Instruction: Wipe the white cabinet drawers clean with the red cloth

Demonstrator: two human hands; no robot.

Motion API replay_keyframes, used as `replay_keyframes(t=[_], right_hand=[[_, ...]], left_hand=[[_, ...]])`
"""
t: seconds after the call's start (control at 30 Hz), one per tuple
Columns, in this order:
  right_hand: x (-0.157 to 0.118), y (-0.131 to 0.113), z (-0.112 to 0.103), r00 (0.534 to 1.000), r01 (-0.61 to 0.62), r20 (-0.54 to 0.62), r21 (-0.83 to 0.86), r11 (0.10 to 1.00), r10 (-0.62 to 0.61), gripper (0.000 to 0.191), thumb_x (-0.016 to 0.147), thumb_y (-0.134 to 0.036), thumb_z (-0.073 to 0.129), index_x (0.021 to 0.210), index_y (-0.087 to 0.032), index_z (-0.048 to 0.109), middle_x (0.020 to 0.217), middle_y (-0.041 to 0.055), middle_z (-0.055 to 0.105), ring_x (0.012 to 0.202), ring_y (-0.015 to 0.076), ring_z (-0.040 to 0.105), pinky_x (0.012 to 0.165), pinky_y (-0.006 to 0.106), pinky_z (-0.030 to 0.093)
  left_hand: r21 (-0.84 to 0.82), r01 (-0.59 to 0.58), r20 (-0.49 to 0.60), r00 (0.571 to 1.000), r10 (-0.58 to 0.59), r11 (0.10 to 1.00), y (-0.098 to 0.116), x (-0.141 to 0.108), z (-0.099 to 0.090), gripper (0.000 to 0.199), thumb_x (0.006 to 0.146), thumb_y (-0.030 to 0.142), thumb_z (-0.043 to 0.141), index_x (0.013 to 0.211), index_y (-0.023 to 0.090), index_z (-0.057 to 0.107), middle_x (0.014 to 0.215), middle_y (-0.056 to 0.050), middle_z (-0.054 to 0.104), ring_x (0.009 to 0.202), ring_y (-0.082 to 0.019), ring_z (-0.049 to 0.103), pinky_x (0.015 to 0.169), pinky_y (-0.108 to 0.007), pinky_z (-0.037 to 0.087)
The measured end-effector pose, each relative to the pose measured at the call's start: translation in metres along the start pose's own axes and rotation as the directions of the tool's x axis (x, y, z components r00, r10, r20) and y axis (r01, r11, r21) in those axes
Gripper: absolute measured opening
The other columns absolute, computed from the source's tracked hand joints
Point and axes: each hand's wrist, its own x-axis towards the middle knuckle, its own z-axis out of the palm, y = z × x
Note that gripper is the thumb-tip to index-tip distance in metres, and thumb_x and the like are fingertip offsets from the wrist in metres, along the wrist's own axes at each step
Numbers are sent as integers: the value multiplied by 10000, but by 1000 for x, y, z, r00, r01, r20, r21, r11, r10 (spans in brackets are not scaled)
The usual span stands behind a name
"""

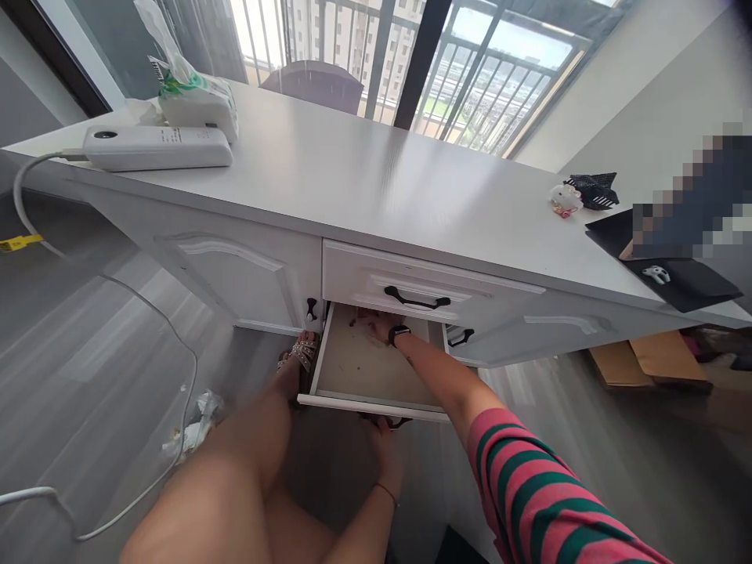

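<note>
A white cabinet (352, 180) has its lower middle drawer (364, 376) pulled out, with a few small dark specks on the drawer's bottom. My right hand (379, 325), a dark watch on its wrist, reaches into the back of this drawer. Its fingers are blurred and partly in shade, and what they touch there cannot be made out. Below the drawer front, my left hand (383, 429) is at the black handle, its fingers curled by it. The upper drawer (435, 290), with a black handle, is closed.
On the cabinet top stand a tissue pack (197, 102), a white power strip (158, 149), a small figurine (565, 200) and a black folder (681, 282). A cable (146, 301) and crumpled tissue (200, 423) lie on the left floor. A cardboard box (646, 360) is at the right.
</note>
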Motion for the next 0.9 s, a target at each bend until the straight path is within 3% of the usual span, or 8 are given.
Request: replay_keyframes(t=[0.17, 0.33, 0.43, 0.53, 0.67, 0.8, 0.9], right_hand=[[-46, -3, 11, 964, 215, 225, -327, 920, -145, 480, 909, -245, 474, 1387, -243, 442, 1371, 152, 395, 1063, 283, 394, 823, 374, 362], [-99, -1, 25, 881, 384, 402, -307, 871, -247, 479, 900, -152, 440, 1310, -393, 495, 1270, 95, 488, 997, 251, 437, 750, 337, 397], [-110, 11, 24, 855, 419, 445, -292, 860, -265, 460, 897, -162, 458, 1275, -417, 518, 1233, 76, 519, 1002, 241, 461, 790, 361, 404], [-99, 31, 12, 900, 329, 392, -327, 886, -189, 441, 897, -160, 456, 1282, -360, 532, 1259, 92, 516, 1041, 261, 482, 836, 404, 397], [-69, 57, -12, 975, 98, 222, -376, 921, -13, 541, 818, -127, 543, 1341, -255, 486, 1353, 166, 444, 1088, 304, 492, 868, 447, 382], [-48, 66, -22, 994, -73, 59, -300, 951, 95, 605, 833, -101, 498, 1421, -157, 370, 1314, 200, 491, 1093, 255, 503, 883, 390, 348], [-45, 61, -17, 993, -117, -31, -134, 984, 114, 585, 820, -82, 514, 1394, -90, 402, 1259, 202, 541, 1047, 222, 524, 865, 341, 343]], left_hand=[[30, -55, -6, 998, 55, 998, -3, 2, -4, 44, 775, 194, 450, 808, 221, 459, 655, -4, 552, 636, -172, 565, 685, -321, 479], [41, -95, 7, 995, 95, 995, 0, 1, -6, 129, 781, 265, 483, 878, 195, 532, 769, -68, 629, 861, -225, 627, 818, -355, 478], [40, -80, -4, 997, 80, 996, 3, 0, -7, 122, 774, 262, 502, 866, 186, 530, 754, -75, 629, 842, -230, 632, 795, -357, 493], [36, -60, -24, 998, 61, 998, 4, 0, -7, 36, 761, 208, 496, 793, 192, 496, 687, -60, 600, 708, -209, 619, 700, -338, 509], [3, -21, -1, 1000, 21, 1000, 4, 1, -4, 58, 773, 148, 457, 773, 205, 453, 620, -24, 553, 573, -164, 572, 586, -291, 496], [-12, 24, 19, 1000, -23, 1000, 3, 2, -2, 105, 795, 133, 443, 870, 206, 440, 643, -4, 541, 596, -160, 586, 562, -270, 486], [20, 2, 15, 1000, -3, 1000, 2, 2, -2, 102, 803, 130, 433, 871, 206, 433, 678, -17, 556, 647, -173, 605, 592, -284, 489]])
